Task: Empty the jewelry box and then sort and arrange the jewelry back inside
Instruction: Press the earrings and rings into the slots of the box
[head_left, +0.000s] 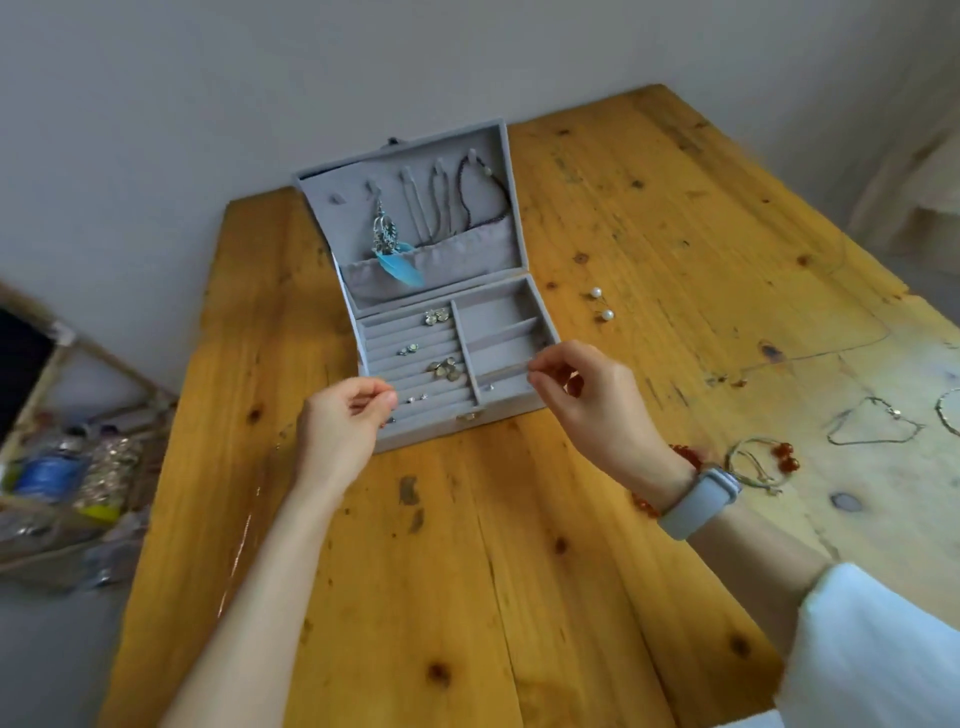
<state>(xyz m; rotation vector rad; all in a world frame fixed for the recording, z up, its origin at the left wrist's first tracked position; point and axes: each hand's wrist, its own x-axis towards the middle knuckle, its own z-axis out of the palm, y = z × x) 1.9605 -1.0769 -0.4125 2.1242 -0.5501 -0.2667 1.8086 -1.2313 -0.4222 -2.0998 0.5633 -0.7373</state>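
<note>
Both hands pinched, contents too small to tell: left hand, right hand. Refill step, judging by jewelry box open at table centre. Next: seat piece; bracelets wait at 3 o'clock.

Single head-worn wide-angle view, facing forward and down, close above wooden table, hands near centre

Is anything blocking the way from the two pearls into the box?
Nothing visible does. The pearls lie on bare table right of the open box; only its low wall lies between.
</note>
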